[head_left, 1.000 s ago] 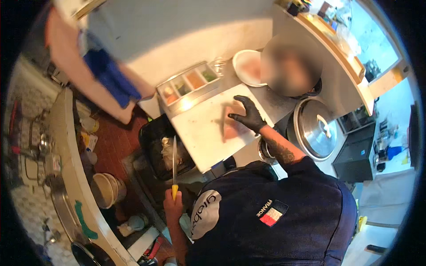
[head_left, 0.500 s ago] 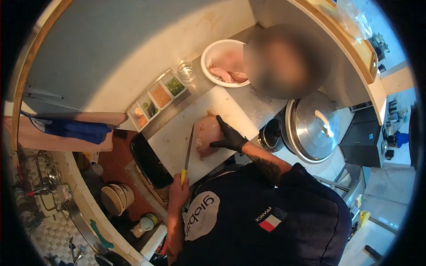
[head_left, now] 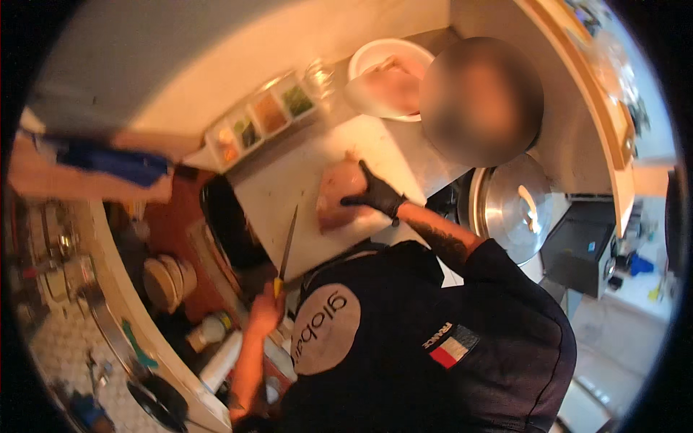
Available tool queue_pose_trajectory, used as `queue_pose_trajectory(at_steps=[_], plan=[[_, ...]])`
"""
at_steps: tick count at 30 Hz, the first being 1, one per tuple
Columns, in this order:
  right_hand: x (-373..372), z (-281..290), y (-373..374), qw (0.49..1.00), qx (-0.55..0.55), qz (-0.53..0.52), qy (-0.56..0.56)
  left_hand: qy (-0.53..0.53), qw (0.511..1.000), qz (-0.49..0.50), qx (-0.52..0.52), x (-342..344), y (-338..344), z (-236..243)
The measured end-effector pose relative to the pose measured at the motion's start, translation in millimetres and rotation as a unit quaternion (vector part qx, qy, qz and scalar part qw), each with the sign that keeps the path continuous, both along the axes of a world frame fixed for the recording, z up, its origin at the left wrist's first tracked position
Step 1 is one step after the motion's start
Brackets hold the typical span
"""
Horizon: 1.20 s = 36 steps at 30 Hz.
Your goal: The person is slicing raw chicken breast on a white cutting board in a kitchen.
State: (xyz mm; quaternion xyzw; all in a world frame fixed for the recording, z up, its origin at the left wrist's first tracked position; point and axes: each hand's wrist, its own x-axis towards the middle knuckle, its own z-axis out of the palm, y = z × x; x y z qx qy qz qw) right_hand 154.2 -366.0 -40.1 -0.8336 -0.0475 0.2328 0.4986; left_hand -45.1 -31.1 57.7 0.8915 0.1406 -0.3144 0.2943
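My right hand (head_left: 372, 193), in a black glove, presses flat on a pale pink piece of raw meat (head_left: 332, 206) lying on a white cutting board (head_left: 281, 180). My bare left hand (head_left: 263, 312) grips the yellow handle of a long thin knife (head_left: 287, 242). Its blade points up over the board's near left edge, a little left of the meat and not touching it.
Behind the board stand a white bowl (head_left: 361, 65) holding more raw meat and a narrow tray of small garnish compartments (head_left: 263, 119). A large metal lid (head_left: 512, 206) lies to the right. A dark bin (head_left: 227, 224) sits left of the board. Another person's blue-sleeved arm (head_left: 108, 162) reaches in at left.
The view has swung and closed in on the board. My left hand has brought the knife from beside the board to its edge. My gloved right hand stays on the meat.
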Motion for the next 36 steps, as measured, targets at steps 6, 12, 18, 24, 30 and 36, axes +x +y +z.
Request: queue_pose_trajectory(at_steps=[6,12,18,24,30,36], plan=[[-10,-9,-2,0.988,0.12,-0.091,0.043,-0.108,0.991,-0.018,-0.077,26,-32,21],[-18,3,22,0.97,0.161,-0.156,0.093,-0.159,0.985,-0.019,-0.059,39,-68,28],[-20,-5,27,0.964,0.133,-0.219,0.064,-0.124,0.99,-0.039,-0.058,47,-74,32],[-17,15,34,0.959,0.159,-0.213,0.101,-0.082,0.994,-0.029,-0.064,44,-78,26],[-12,10,32,0.97,0.141,-0.188,0.057,-0.081,0.994,-0.032,-0.061,51,-82,30],[-13,6,31,0.965,0.164,-0.194,0.063,-0.096,0.992,-0.033,-0.074,48,-81,28]])
